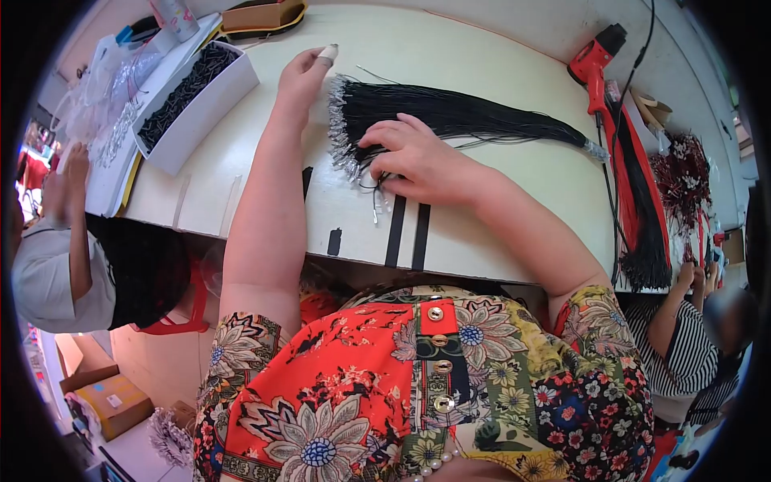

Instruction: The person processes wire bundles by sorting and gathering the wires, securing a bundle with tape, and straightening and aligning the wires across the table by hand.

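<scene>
A long bundle of thin black cords (pixel 474 110) with silvery ends lies across the table. My right hand (pixel 426 161) rests over its left end, the fingers bent and the thumb and forefinger closing around a black cord whose pale tips hang below. Beyond the bundle's left end, my left hand (pixel 303 79) is raised with its fingers curled together. A white wrap (pixel 328 53) covers one fingertip of it. Anything held in that hand is too small or hidden to make out.
A white box (pixel 210 112) of small black pieces stands left. Black tape strips (pixel 408 229) mark the table's (pixel 498 233) near edge. A red heat gun (pixel 593 68) and red and black cords (pixel 638 209) are right. Other people (pixel 60 269) sit on both sides.
</scene>
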The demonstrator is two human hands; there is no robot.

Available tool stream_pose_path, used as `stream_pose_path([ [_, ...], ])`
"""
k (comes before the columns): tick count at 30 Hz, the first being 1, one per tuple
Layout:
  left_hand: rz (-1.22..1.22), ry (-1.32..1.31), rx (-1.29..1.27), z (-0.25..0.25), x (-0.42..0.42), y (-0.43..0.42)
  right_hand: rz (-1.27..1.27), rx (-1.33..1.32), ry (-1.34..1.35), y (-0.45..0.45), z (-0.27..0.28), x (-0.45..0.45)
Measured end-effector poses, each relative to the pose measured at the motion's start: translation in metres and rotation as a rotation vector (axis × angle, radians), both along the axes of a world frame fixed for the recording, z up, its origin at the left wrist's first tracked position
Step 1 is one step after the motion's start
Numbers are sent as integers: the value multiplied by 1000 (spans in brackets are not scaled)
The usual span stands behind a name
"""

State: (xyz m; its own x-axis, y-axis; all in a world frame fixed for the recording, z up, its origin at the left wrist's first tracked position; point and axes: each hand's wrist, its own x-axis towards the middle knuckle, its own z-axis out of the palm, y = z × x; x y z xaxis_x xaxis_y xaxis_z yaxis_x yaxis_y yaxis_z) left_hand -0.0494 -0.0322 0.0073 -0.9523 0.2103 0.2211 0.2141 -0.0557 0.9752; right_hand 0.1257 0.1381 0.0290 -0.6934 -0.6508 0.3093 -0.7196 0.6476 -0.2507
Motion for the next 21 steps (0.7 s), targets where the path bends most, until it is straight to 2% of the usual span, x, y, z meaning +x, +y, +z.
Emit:
stream_pose_path([
  [3,52,153,11,8,6,-7,22,67,122,-6,-8,-7],
  [6,140,61,-48,24,17,-18,78,-223,112,-6,-16,-10],
  [7,131,114,-42,34,21,-21,68,-326,140,-6,-16,-14],
  [11,-101,125,-183,76,68,-35,-197,-630,-124,4,-9,-16],
  [13,-34,144,-291,72,86,-47,-223,-517,195,-5,-20,-25],
  [14,8,151,-336,52,67,-59,-231,-449,351,-12,-38,-56],
  [15,42,121,-344,45,76,-67,-262,-404,347,-13,-36,-50],
  [18,131,52,-333,20,103,-88,-187,-109,48,-14,-19,-34],
  [19,135,38,-322,12,110,-92,-140,-141,157,-18,-26,-32],
  [21,143,32,-300,1,125,-92,-148,-122,133,-28,-38,-33],
])
